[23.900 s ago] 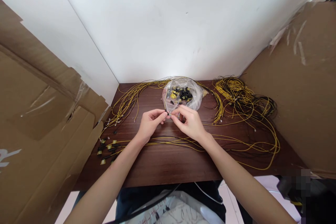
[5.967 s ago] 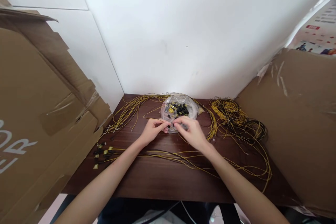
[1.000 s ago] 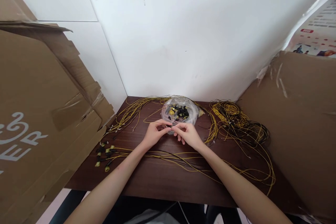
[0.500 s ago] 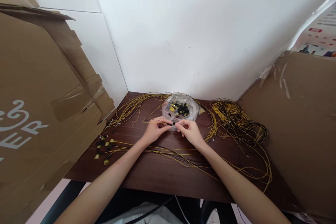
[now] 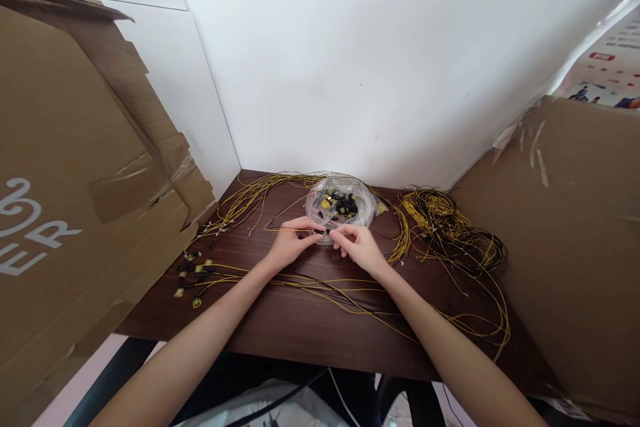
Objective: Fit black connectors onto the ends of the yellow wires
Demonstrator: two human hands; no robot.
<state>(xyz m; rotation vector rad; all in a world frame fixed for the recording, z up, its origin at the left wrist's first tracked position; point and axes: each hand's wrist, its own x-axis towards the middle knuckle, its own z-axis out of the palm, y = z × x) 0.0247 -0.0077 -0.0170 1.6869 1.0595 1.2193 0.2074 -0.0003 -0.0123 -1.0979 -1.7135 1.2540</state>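
In front of the clear plastic bag [image 5: 369,205], the fingertips of both my hands almost meet. My left hand [image 5: 291,241] pinches the end of a thin yellow and black wire [image 5: 283,228], which trails off to the left. Between thumb and finger, my right hand [image 5: 359,245] grips a small black connector [image 5: 327,231] against the wire's end. Fingers partly cover it, so how far wire and connector are joined cannot be made out. Black and yellow pieces [image 5: 344,204] fill the bag's open mouth.
Several wires with black and yellow connectors [image 5: 195,273] lie at the table's left. Loose yellow wires [image 5: 260,190] spread along the back. A tangled wire bundle [image 5: 440,220] sits right. Cardboard panels [image 5: 110,167] flank the brown table [image 5: 300,340], with a white wall [image 5: 350,67] behind.
The whole view has shifted slightly. Both hands stay together in front of the bag, with only small finger movements around the connector and wire end.
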